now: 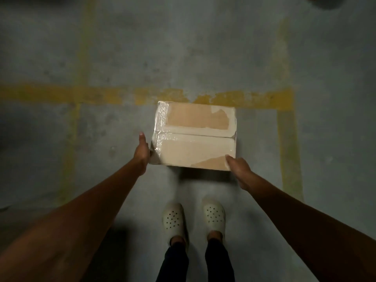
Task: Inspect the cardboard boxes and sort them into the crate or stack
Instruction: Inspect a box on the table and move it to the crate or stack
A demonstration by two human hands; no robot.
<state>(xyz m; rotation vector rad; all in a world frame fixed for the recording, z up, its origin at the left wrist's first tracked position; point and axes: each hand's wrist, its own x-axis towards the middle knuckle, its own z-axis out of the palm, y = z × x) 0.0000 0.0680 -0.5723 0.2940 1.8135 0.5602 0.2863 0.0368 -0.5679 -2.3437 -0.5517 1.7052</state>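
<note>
Dim, murky feed on my end. Glare on tape along cardboard box (195, 136) left edge. Soft shadow on floor (203, 47) beneath box. Corners vignetted, forearms stretched by wide-angle, overall slightly blurry.

cardboard box (195, 137), both hands gripping sides

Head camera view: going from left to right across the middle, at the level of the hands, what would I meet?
Left hand → cardboard box → right hand → yellow floor line.
</note>
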